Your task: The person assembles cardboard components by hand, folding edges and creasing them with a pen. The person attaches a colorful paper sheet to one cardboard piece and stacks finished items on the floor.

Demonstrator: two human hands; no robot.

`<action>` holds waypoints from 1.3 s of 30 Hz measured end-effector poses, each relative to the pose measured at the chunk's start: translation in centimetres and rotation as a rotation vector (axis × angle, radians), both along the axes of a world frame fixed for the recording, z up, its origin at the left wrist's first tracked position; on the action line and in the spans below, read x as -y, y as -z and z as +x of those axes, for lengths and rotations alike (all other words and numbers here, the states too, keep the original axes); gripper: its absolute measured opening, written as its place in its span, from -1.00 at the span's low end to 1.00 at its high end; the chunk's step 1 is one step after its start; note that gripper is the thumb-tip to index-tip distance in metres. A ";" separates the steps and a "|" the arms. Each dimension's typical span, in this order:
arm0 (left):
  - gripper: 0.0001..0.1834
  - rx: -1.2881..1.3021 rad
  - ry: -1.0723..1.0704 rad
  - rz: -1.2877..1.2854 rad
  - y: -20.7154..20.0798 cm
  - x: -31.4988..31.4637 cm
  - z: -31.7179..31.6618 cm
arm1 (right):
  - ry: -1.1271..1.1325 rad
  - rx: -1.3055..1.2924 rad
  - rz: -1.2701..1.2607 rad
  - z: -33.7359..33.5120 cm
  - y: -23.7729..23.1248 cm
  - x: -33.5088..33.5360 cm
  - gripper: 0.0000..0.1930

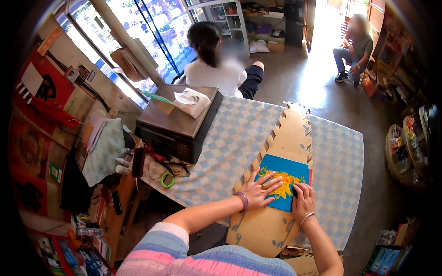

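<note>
Your striped top (202, 260) fills the middle of the near edge; beyond it, your left hand (262, 188) lies flat on the blue sheet (286, 169), fingers slightly apart; your right hand (304, 200) rests at the sheet's right side, fingers bent and close together; whether they pinch anything cannot be told. The sheet, printed with a yellow pattern, lies on the cardboard (290, 142), notched along its left edge; beneath is the checked cloth (338, 154); a red strip (310, 177) shows at the sheet's right edge.

Risks, as judged: uneven pressure between your hands could skew the sheet; a push toward the narrow far end could slide the cardboard, or ruck the cloth; a leaning forearm could bend the notched edge; your left bracelet (241, 201) could snag a notch. The scale (168, 124) stands well apart to the left; it appears to present little hazard there.
</note>
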State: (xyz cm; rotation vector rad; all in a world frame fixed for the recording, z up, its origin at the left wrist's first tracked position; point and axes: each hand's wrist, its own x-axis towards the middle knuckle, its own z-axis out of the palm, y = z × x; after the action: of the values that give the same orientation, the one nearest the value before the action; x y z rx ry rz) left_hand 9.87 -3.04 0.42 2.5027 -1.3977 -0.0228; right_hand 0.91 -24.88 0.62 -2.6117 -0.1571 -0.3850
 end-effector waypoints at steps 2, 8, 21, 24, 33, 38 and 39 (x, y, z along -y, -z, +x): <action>-0.34 0.017 -0.002 0.003 0.5 -0.3 -0.1 | -0.016 0.009 0.026 -0.1 0.6 0.0 -0.59; -0.32 -0.152 -0.014 -0.216 0.9 -1.4 1.3 | 0.215 0.140 0.015 -0.9 -0.5 -0.2 -0.56; -0.30 -0.291 -0.546 -0.362 0.8 -3.8 -0.8 | 0.716 -0.171 0.625 -5.2 4.7 4.7 -0.71; -0.30 -0.292 -0.605 -0.331 1.5 -3.3 -0.4 | 0.478 -0.007 0.207 -4.7 2.2 3.8 -0.75; -0.34 -0.352 -0.661 -0.487 0.5 -3.7 -0.6 | 0.543 -0.280 0.718 -4.0 2.5 3.1 -0.73; -0.38 -0.523 -0.655 -0.957 0.5 -3.1 -0.6 | 0.483 -0.074 0.613 -3.3 0.5 2.9 -0.82; -0.38 -0.519 -0.657 -0.955 0.2 -3.4 -0.4 | 0.450 0.095 0.546 -2.5 -1.5 2.1 -0.86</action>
State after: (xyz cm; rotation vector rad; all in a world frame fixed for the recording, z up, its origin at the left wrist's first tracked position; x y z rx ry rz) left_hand 9.49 0.31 0.27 1.8002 -0.2163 0.0953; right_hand -1.62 -27.01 2.08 -2.0682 0.4528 -0.6089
